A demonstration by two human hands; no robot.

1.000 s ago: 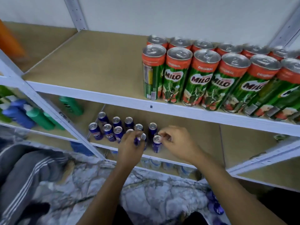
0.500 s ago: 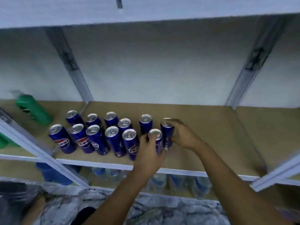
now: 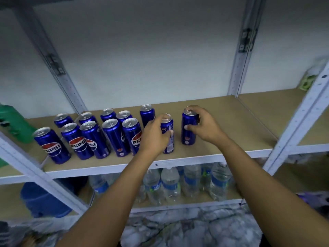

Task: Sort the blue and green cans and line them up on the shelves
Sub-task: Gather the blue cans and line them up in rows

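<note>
Several blue Pepsi cans (image 3: pixel 114 138) stand in two rows on the left half of a wooden shelf (image 3: pixel 222 139). My left hand (image 3: pixel 154 136) grips one blue can (image 3: pixel 168 139) near the shelf's front edge, at the right end of the front row. My right hand (image 3: pixel 203 125) is closed around another blue can (image 3: pixel 188 132) just to the right of it, fingers over its top. Both cans stand upright on the shelf. One more blue can (image 3: pixel 146 113) stands behind my left hand. No green cans are in sight.
A green bottle (image 3: pixel 12 120) lies at the far left of the shelf. Water bottles (image 3: pixel 170 184) fill the shelf below, with a blue container (image 3: pixel 42 200) to their left. White metal uprights (image 3: pixel 299 122) frame the bay. The shelf's right half is bare wood.
The view has dropped from the upper shelf of green Milo cans to the Pepsi shelf and come closer. My right hand's can has shifted rightward, apart from the left hand's can.
</note>
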